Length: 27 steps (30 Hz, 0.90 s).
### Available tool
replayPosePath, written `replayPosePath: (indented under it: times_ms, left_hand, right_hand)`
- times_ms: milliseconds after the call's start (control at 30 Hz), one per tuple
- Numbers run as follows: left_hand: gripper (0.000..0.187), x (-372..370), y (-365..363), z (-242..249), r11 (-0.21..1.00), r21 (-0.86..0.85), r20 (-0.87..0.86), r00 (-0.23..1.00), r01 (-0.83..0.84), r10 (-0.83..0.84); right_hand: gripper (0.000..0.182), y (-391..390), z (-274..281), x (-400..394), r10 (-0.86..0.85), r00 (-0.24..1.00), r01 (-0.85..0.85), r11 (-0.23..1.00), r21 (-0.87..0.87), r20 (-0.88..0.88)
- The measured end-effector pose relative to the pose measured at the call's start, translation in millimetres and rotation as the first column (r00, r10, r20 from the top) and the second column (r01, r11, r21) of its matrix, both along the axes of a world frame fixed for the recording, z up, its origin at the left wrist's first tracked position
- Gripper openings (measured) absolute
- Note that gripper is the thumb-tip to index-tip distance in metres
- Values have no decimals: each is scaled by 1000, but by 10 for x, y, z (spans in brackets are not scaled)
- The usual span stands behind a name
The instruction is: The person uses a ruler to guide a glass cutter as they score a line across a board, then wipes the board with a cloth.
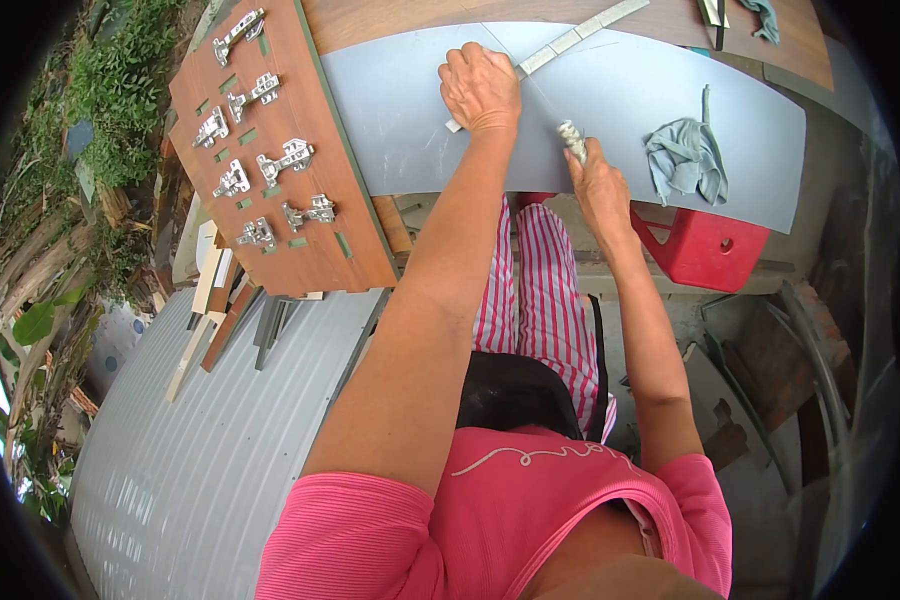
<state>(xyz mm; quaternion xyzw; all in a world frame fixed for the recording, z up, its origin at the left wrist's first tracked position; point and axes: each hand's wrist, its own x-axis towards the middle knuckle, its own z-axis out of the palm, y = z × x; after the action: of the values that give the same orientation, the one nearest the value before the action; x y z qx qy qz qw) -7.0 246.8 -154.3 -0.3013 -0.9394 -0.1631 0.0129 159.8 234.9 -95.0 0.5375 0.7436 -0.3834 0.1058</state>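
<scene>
On grey panel (610, 100): no readable writing.

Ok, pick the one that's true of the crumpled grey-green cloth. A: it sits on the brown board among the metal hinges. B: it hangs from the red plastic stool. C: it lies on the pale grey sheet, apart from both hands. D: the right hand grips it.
C: the crumpled grey-green cloth lies on the pale grey sheet, clear of the left hand and right hand.
</scene>
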Motion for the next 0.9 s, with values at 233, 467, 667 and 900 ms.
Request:
replayPosePath:
  times_ms: [233, 467, 667, 900]
  left_hand:
    - [21, 2, -1, 20, 1000, -23, 39, 999, -10, 10]
    - [19, 3, -9, -28, 1000, -12, -26, 1000, 15, -16]
    - [22, 1, -4, 15, 999, -34, 46, 999, 4, -3]
    - [23, 13, 2, 34, 999, -37, 46, 999, 24, -23]
  right_hand:
    - [26, -196, 54, 299, -66, 997, 67, 997, -48, 27]
    - [29, 183, 29, -265, -1, 999, 0, 1000, -31, -37]
    - [28, -146, 61, 261, -44, 997, 47, 998, -47, 62]
    - [28, -118, 87, 192, -72, 997, 74, 996, -58, 27]
